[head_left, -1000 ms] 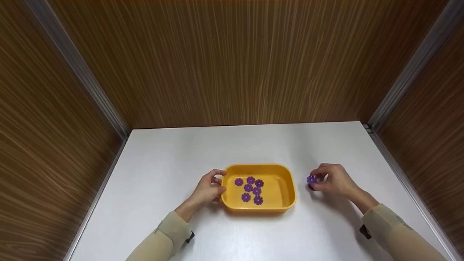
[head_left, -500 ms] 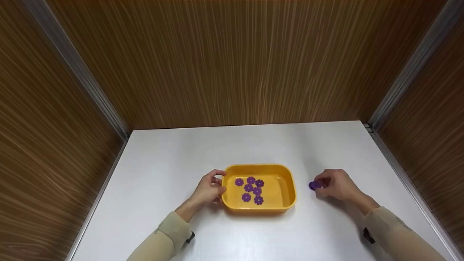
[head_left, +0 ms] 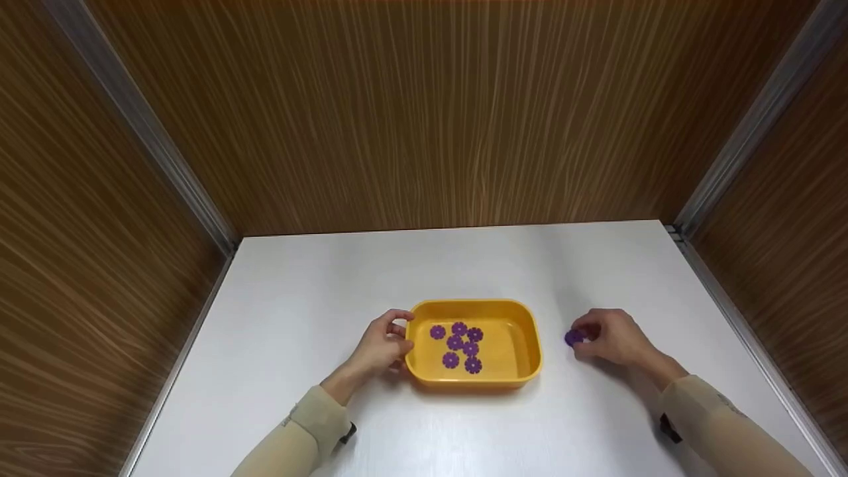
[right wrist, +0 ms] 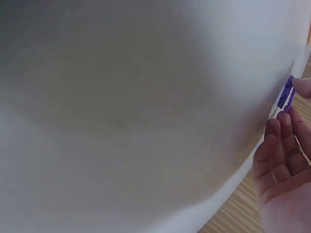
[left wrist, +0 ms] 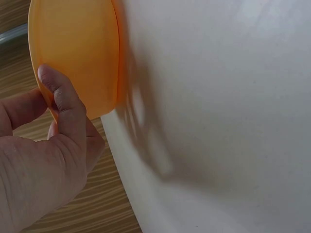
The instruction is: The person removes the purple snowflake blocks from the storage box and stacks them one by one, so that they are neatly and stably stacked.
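The right hand [head_left: 613,338], pinching purple discs [head_left: 574,338], has dipped lower, perhaps joining them, while the left hand [head_left: 377,346] grips the tray [head_left: 470,382] beside it.

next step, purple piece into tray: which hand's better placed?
Right, probably: the right hand pinches a purple piece outside the tray, while the left hand is at the opposite end, gripping the rim.

tray [head_left: 509,344] is resting on the tabletop [head_left: 298,285] just right of the left hand [head_left: 379,344], seven pieces [head_left: 455,342] are lying inside towards that hand, at least one further piece [head_left: 572,338] is sitting in the right hand [head_left: 613,338], wall [head_left: 424,119] is standing beyond both
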`<state>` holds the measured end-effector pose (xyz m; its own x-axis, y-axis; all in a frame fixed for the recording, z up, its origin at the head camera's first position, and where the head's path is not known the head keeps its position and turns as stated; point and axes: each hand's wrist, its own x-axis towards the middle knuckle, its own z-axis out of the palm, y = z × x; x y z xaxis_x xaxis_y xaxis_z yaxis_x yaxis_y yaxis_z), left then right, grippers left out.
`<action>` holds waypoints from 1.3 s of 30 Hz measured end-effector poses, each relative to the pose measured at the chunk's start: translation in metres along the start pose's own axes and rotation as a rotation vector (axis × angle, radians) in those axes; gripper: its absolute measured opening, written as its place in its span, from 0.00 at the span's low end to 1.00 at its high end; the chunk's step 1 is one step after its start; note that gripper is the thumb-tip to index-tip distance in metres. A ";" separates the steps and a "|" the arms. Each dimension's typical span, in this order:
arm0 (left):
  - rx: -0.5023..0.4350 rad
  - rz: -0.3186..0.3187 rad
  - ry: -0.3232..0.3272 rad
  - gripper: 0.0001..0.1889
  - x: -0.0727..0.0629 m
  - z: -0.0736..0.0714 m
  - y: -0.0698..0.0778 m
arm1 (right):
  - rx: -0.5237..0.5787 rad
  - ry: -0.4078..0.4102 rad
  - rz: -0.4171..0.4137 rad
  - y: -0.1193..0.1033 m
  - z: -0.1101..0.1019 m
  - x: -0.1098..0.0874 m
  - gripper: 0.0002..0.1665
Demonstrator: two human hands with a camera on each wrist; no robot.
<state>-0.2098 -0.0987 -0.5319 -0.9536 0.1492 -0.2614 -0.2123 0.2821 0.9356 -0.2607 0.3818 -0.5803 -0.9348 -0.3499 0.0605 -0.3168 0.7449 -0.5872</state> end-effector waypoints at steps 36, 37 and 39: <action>-0.013 -0.009 0.005 0.30 0.001 0.001 0.001 | 0.067 0.026 0.015 -0.013 -0.004 0.001 0.21; -0.009 -0.008 0.005 0.30 0.001 0.001 0.001 | 0.078 0.034 -0.002 -0.016 -0.004 0.002 0.20; -0.008 -0.005 0.004 0.30 0.001 0.000 0.001 | 0.098 0.044 -0.035 -0.022 -0.005 0.005 0.19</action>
<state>-0.2109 -0.0979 -0.5314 -0.9533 0.1439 -0.2654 -0.2190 0.2755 0.9360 -0.2588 0.3670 -0.5629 -0.9303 -0.3479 0.1164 -0.3342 0.6728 -0.6600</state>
